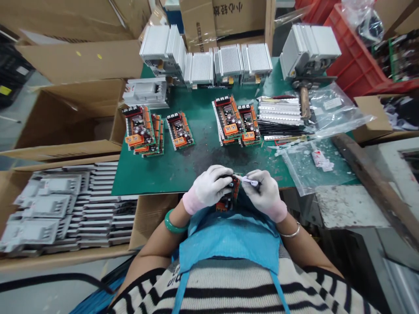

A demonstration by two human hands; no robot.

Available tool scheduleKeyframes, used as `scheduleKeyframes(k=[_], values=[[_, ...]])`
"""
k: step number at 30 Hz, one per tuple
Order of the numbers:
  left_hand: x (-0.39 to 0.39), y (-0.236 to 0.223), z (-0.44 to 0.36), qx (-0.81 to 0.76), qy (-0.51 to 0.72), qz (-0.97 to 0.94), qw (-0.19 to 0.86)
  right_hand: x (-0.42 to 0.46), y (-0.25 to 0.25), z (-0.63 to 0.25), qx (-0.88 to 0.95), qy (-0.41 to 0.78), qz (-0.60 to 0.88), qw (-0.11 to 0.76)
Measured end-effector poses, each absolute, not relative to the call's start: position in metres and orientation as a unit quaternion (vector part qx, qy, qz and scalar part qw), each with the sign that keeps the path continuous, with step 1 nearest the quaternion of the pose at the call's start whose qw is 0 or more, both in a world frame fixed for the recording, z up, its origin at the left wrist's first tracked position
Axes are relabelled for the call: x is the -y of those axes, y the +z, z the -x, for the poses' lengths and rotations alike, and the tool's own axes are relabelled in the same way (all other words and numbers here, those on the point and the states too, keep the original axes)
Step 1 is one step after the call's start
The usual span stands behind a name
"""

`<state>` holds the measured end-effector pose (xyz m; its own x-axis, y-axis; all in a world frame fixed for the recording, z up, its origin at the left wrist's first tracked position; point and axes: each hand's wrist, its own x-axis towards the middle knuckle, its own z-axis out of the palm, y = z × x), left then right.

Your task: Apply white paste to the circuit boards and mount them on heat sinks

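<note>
My left hand [209,188], in a white glove with a pink cuff, grips a small circuit board [227,198] with orange parts above my lap. My right hand [263,195], gloved the same way, pinches a small white tool [249,181] whose tip reaches the top of that board. The exact kind of tool is hard to tell. Further out on the green mat [157,174] lie stacks of circuit boards with capacitors and orange blocks [142,131], [179,130], [236,121]. Both hands are just in front of the mat's near edge.
Finned aluminium heat sinks [225,65] stand along the mat's far side. A wooden-handled hammer [305,102] and metal strips [279,111] lie to the right, beside plastic bags [314,168]. A cardboard box of grey metal parts [65,209] sits at my left; a red crate [356,52] at far right.
</note>
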<state>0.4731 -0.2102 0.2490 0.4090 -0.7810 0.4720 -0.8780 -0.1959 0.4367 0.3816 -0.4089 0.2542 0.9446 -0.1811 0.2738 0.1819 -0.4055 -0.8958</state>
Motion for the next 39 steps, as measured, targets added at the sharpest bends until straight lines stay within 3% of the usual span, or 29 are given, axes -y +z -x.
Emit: scheduleKeyframes(k=[7, 16, 24, 32, 39], values=[[0.212, 0.25, -0.473, 0.54, 0.091, -0.761, 0.348, 0.407, 0.252, -0.38, -0.047, -0.163, 0.79, 0.59], [0.217, 0.25, -0.479, 0.508, 0.118, -0.776, 0.354, 0.41, 0.258, -0.383, -0.19, -0.112, 0.625, 0.748], [0.214, 0.235, -0.497, 0.344, 0.061, -0.886, 0.304, 0.406, 0.247, -0.385, -0.133, -0.075, 0.745, 0.649], [0.199, 0.222, -0.505, 0.508, 0.025, -0.806, 0.303, 0.402, 0.245, -0.392, -0.031, -0.079, 0.848, 0.523], [0.203, 0.215, -0.507, 0.52, -0.007, -0.788, 0.328, 0.398, 0.242, -0.397, 0.007, -0.067, 0.901, 0.428]])
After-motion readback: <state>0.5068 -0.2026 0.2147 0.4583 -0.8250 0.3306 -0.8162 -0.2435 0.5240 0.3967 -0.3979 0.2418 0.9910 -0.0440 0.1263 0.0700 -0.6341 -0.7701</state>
